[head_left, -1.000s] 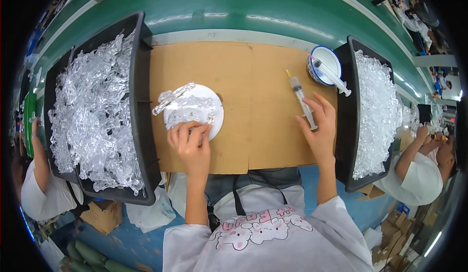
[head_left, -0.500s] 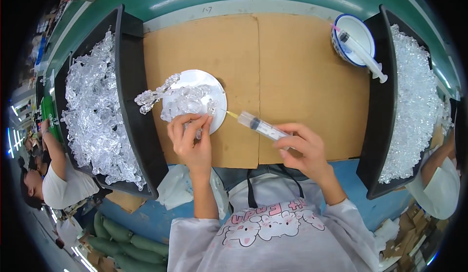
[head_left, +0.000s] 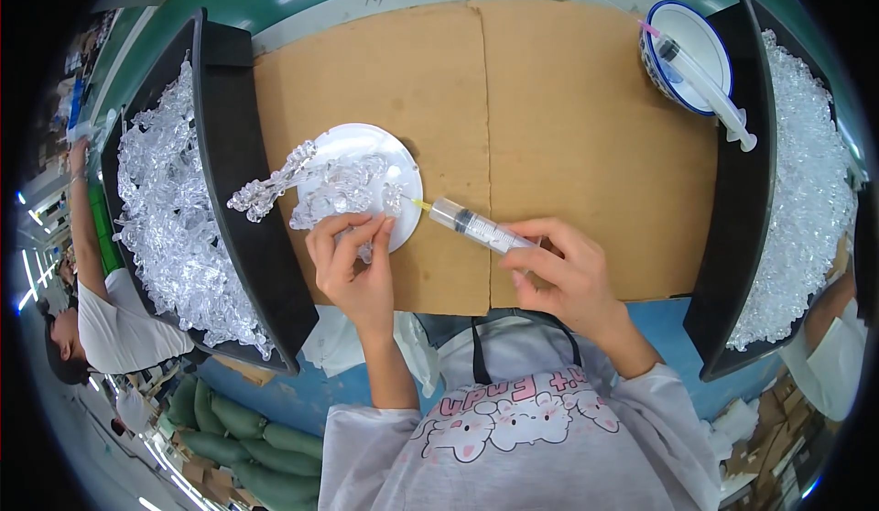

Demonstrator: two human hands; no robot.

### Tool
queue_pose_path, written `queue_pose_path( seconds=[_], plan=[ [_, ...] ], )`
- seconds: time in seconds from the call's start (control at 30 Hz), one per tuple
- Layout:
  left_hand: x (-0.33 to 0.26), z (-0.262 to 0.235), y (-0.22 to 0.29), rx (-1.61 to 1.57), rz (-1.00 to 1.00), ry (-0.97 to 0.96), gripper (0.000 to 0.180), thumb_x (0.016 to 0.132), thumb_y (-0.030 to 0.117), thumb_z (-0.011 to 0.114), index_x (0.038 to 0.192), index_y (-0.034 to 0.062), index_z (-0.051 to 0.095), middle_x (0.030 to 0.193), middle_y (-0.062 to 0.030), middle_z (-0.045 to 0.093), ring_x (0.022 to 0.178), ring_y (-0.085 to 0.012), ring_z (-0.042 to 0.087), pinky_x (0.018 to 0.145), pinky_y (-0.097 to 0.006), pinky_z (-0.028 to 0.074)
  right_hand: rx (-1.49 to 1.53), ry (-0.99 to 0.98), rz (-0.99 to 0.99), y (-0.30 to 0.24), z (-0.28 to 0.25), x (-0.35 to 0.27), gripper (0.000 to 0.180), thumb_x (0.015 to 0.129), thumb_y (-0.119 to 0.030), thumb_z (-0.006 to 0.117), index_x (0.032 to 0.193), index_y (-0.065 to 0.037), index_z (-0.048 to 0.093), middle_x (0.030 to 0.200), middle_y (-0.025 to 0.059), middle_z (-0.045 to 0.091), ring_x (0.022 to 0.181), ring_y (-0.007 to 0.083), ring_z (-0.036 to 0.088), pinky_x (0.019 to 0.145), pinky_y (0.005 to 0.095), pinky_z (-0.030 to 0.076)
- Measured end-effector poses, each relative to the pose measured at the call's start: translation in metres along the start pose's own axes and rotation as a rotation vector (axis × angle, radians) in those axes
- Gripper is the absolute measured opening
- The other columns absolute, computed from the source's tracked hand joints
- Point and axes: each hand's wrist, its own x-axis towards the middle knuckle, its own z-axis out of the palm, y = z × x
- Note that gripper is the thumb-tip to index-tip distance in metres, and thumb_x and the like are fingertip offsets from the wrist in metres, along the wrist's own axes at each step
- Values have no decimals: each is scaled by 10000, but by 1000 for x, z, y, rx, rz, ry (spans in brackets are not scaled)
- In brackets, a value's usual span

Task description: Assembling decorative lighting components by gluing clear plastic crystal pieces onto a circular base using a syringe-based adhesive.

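Compared with one second ago, the syringe (head_left: pixel 472 224) is no longer pointing to the far edge of the worktop (head_left: pixel 595 145); it is now lying slantwise in the right hand (head_left: pixel 568 273). Since half a second ago, its yellow hub is coming closer to the plate (head_left: pixel 366 138), and the thin needle is reaching over the right rim.

The syringe is pointing toward the left edge of the worktop and slightly to the far edge. Its long axis is running mostly from right to left, with the plunger end toward the near right corner. It is hovering near the middle of the near edge. The right hand is clamping its fingers around the barrel.

The left hand (head_left: pixel 352 264) is keeping its fingertips together on a small clear piece (head_left: pixel 392 198) at the plate. I cannot tell if the needle is touching this piece.

Other clear pieces (head_left: pixel 341 190) are lying on the plate, while a bowl (head_left: pixel 707 44) is standing near the far right corner, carrying a second syringe (head_left: pixel 700 81).
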Motion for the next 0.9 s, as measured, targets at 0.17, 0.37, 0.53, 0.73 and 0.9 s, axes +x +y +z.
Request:
queue_pose_path(
  seconds=[0.17, 0.37, 0.53, 0.73, 0.9],
  plan=[
    [2, 0, 2, -9, -20, -1, 163, 638, -24, 777, 762, 46, 698, 832, -29, 617, 850, -203, 546, 718, -301, 453, -19, 14, 10, -4, -1, 3, 208, 613, -1, 681, 799, -90, 660, 990, 75, 626, 702, 181, 596, 569, 270, 491],
    [2, -1, 2, -9, -19, 1, 154, 645, -24, 775, 762, 37, 693, 832, -30, 616, 846, -202, 547, 717, -298, 451, -8, 25, 7, -3, 1, 2, 194, 619, -4, 679, 792, -89, 658, 986, 74, 625, 687, 179, 589, 570, 274, 489],
    [3, 0, 2, -19, -25, 3, 150, 649, -25, 773, 759, 34, 690, 827, -31, 612, 843, -201, 545, 716, -295, 452, 2, 21, 42, -5, 3, 0, 196, 613, -1, 676, 790, -84, 657, 972, 73, 623, 688, 179, 589, 568, 274, 484],
    [2, 1, 2, -32, -31, 11, 151, 651, -29, 770, 762, 35, 690, 827, -30, 612, 845, -200, 545, 712, -294, 453, 28, 25, 49, -8, 7, -11, 196, 609, -1, 671, 786, -84, 658, 962, 72, 623, 673, 169, 579, 554, 268, 470],
    [0, 1, 1, -46, -40, 24, 157, 646, -28, 773, 766, 36, 696, 830, -30, 614, 844, -199, 546, 709, -292, 453, 46, 18, 41, -8, 5, -12, 197, 611, 0, 668, 791, -78, 664, 975, 85, 626, 689, 177, 592, 561, 265, 472]
  ],
)
